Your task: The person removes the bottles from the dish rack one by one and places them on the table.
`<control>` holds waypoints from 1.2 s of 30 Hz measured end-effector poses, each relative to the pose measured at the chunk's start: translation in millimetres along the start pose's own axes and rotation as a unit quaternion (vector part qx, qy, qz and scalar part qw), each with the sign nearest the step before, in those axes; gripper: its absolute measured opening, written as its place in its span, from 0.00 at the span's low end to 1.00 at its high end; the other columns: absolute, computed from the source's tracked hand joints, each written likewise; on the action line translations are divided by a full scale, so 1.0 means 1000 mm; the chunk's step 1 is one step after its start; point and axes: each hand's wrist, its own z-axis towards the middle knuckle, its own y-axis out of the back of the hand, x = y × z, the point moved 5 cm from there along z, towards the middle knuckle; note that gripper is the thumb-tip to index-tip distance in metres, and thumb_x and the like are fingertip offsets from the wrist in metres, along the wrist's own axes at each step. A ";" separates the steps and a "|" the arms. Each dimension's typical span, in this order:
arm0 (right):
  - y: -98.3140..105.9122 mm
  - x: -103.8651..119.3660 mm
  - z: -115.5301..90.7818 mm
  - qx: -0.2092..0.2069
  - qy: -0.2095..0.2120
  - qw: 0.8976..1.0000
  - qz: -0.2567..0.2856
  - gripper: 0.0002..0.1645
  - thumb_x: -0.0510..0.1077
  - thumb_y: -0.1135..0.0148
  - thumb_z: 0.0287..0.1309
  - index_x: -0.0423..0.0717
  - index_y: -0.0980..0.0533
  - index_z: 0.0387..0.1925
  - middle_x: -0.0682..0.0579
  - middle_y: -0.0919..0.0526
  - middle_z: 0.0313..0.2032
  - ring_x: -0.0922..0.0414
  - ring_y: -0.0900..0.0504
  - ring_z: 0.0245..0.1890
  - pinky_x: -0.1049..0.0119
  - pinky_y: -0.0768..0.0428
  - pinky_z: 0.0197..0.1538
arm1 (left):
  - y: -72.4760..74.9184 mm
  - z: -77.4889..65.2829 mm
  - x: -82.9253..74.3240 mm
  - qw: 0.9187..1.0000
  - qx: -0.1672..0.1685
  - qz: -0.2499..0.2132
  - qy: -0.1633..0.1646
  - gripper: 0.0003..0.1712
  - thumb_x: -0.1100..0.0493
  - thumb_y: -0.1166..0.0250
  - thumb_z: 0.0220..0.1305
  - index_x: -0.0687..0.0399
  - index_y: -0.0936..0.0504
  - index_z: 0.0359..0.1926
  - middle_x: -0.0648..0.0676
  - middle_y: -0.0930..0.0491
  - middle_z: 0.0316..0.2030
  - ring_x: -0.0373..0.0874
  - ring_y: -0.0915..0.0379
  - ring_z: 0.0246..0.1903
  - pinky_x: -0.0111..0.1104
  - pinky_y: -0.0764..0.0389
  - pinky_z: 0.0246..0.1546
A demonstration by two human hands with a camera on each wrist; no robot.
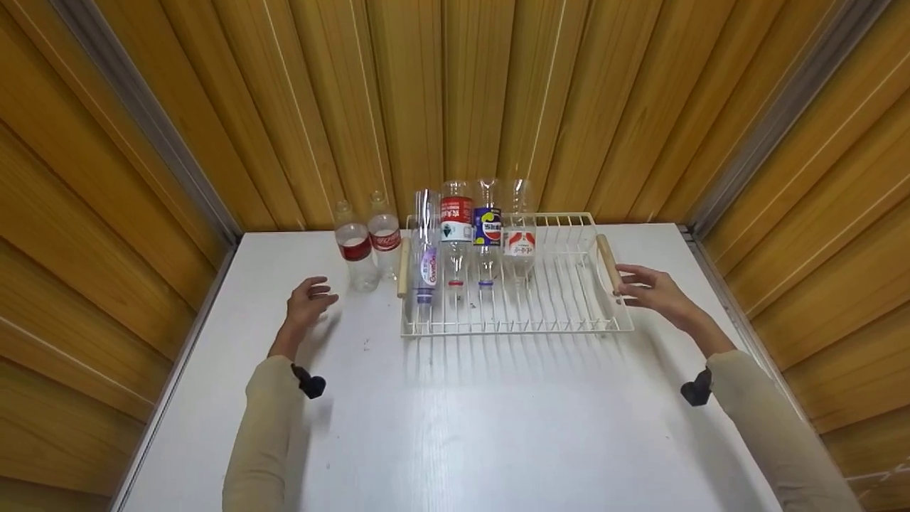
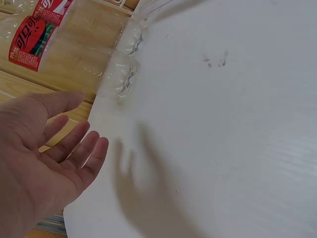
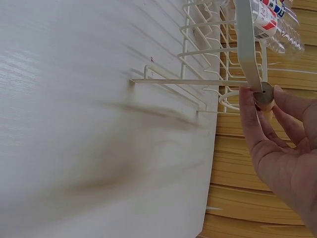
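A white wire dish rack [image 1: 517,330] stands toward the back of the table, with several clear plastic bottles upside down in its left half. My right hand [image 1: 661,293] is at the rack's right wooden handle [image 1: 607,259]. In the right wrist view, the thumb and fingers pinch the end of that handle [image 3: 265,97]. Left of the rack, two red-labelled bottles stand upright: a front one [image 1: 362,269] and one behind it [image 1: 384,242]. Beside the front bottle, my left hand [image 1: 309,307] is held in the air with loosely bent fingers and holds nothing; its palm [image 2: 44,183] shows in the left wrist view.
The bottles in the rack include one with a purple label [image 1: 428,267], a red-and-white one [image 1: 456,219], a blue one [image 1: 488,226] and a white one [image 1: 520,243]. A left wooden handle [image 1: 404,269] is close to the standing bottles. Yellow wood-patterned walls [image 1: 476,92] enclose the white table [image 1: 455,441].
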 end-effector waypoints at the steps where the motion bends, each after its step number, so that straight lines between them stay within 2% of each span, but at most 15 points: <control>1: 0.001 0.000 0.000 -0.003 0.000 1.000 0.001 0.39 0.44 0.42 0.74 0.34 0.45 0.77 0.25 0.31 0.66 0.69 0.17 0.49 0.70 0.16 0.55 | 0.000 -0.002 0.000 1.000 0.002 0.002 -0.003 0.32 0.62 0.38 0.71 0.64 0.35 0.73 0.69 0.28 0.67 0.57 0.27 0.64 0.34 0.21 0.56; 4: 0.005 -0.002 -0.003 -0.007 -0.002 1.000 -0.003 0.39 0.44 0.42 0.74 0.34 0.45 0.77 0.25 0.32 0.66 0.70 0.17 0.47 0.71 0.16 0.55 | -0.001 -0.009 0.001 1.000 0.014 -0.001 -0.009 0.28 0.61 0.41 0.74 0.65 0.33 0.71 0.69 0.26 0.64 0.54 0.24 0.59 0.34 0.21 0.52; 9: 0.006 -0.002 -0.005 -0.009 -0.008 1.000 -0.007 0.39 0.45 0.42 0.74 0.34 0.45 0.77 0.26 0.32 0.66 0.71 0.17 0.46 0.72 0.16 0.54 | -0.010 -0.019 0.001 0.999 0.048 -0.019 -0.006 0.26 0.61 0.43 0.76 0.66 0.32 0.69 0.70 0.25 0.63 0.60 0.26 0.60 0.47 0.21 0.60; 13: 0.003 0.001 -0.003 -0.006 -0.003 1.000 -0.001 0.39 0.45 0.42 0.74 0.35 0.44 0.77 0.26 0.32 0.66 0.70 0.17 0.47 0.72 0.16 0.54 | -0.019 -0.027 -0.006 0.997 0.075 -0.015 -0.010 0.26 0.60 0.42 0.75 0.66 0.31 0.69 0.70 0.24 0.61 0.61 0.26 0.61 0.51 0.22 0.63; 20: -0.003 0.005 0.000 0.001 -0.012 1.000 0.005 0.40 0.45 0.42 0.74 0.35 0.45 0.78 0.26 0.32 0.66 0.69 0.17 0.48 0.74 0.17 0.53 | -0.041 -0.037 -0.024 0.989 0.141 -0.002 -0.052 0.26 0.59 0.41 0.75 0.61 0.29 0.69 0.70 0.23 0.60 0.61 0.24 0.59 0.52 0.20 0.60; 26: -0.001 0.005 -0.002 0.004 -0.011 1.000 0.003 0.39 0.44 0.43 0.74 0.34 0.45 0.77 0.25 0.33 0.66 0.68 0.17 0.48 0.74 0.17 0.53 | -0.065 -0.043 -0.046 0.981 0.181 -0.011 -0.075 0.29 0.54 0.38 0.74 0.55 0.29 0.71 0.66 0.23 0.61 0.51 0.23 0.56 0.53 0.20 0.60; 31: -0.001 0.004 -0.002 0.004 -0.011 1.000 -0.001 0.39 0.45 0.43 0.75 0.34 0.45 0.77 0.26 0.33 0.66 0.70 0.18 0.48 0.74 0.17 0.53 | -0.082 -0.049 -0.065 0.973 0.206 -0.020 -0.099 0.33 0.53 0.37 0.73 0.51 0.33 0.75 0.67 0.26 0.65 0.59 0.24 0.60 0.52 0.20 0.59; 36: 0.000 0.005 -0.001 0.004 -0.018 1.000 -0.003 0.39 0.45 0.43 0.74 0.34 0.45 0.77 0.26 0.33 0.66 0.70 0.18 0.47 0.74 0.17 0.53 | -0.093 -0.051 -0.072 0.972 0.214 -0.010 -0.100 0.36 0.52 0.36 0.72 0.46 0.36 0.77 0.66 0.32 0.71 0.60 0.27 0.63 0.49 0.19 0.60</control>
